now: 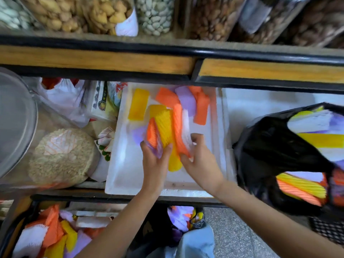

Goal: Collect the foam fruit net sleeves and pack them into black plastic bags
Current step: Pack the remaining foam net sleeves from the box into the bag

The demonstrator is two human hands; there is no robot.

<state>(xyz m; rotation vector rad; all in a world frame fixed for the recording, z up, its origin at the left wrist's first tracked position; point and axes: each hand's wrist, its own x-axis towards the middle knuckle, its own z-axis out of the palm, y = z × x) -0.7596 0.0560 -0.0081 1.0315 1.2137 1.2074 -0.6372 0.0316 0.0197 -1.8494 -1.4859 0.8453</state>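
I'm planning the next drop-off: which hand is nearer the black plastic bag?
Right. The right hand grips sleeves over the white tray, just left of the black plastic bag; the left hand is farther left, holding the same sleeves.

The bare left forearm (121,216) and right forearm (260,205) reach forward and converge. The left grip (155,161) curls thumb and fingers round the foam sleeves (163,127) from the left. The right grip (202,157), just beside it, clasps the same bundle from the right, fingers bent over its top.
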